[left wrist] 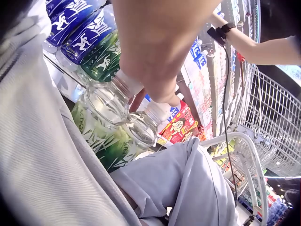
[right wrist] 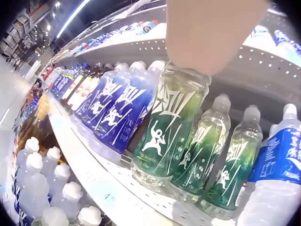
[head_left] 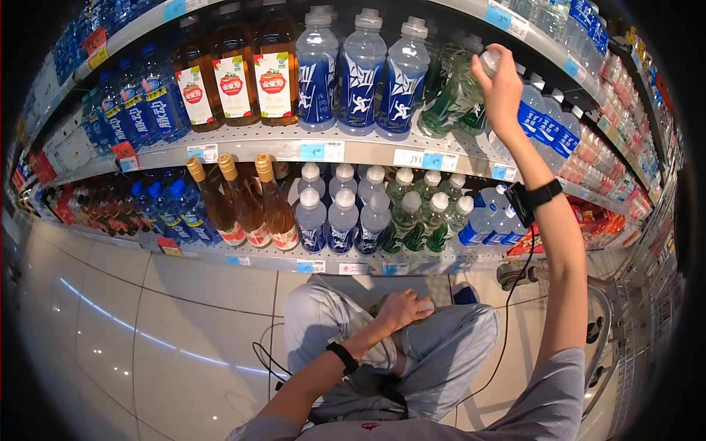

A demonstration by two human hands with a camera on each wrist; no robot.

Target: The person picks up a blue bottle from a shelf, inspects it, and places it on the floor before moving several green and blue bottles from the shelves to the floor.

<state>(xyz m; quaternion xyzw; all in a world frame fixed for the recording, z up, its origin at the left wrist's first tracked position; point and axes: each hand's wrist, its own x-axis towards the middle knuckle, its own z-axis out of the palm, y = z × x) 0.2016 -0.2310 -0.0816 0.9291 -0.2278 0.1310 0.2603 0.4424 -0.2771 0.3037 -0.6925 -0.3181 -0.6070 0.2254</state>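
Observation:
My right hand (head_left: 501, 92) grips the capped top of a green-labelled drink bottle (right wrist: 164, 125) at the front of the middle shelf. In the head view this bottle leans, and its base is close over the shelf. Two more green-labelled bottles (right wrist: 202, 150) stand right beside it. Low between the person's legs, my left hand (head_left: 403, 310) holds a clear-topped bottle with a green leafy label (left wrist: 101, 122) by its white cap. A second such bottle (left wrist: 141, 127) stands against it, its cap right at the fingers. From the head view, the left hand mostly hides both.
Blue-labelled bottles (head_left: 362, 73) and amber bottles (head_left: 276, 70) line the shelf to the left. Blue-labelled water bottles (head_left: 548, 121) stand to the right. Smaller bottles (head_left: 342, 220) fill the lower shelf. A shopping cart (left wrist: 270, 113) is at the right, and a cable (head_left: 507, 316) hangs from the right wrist.

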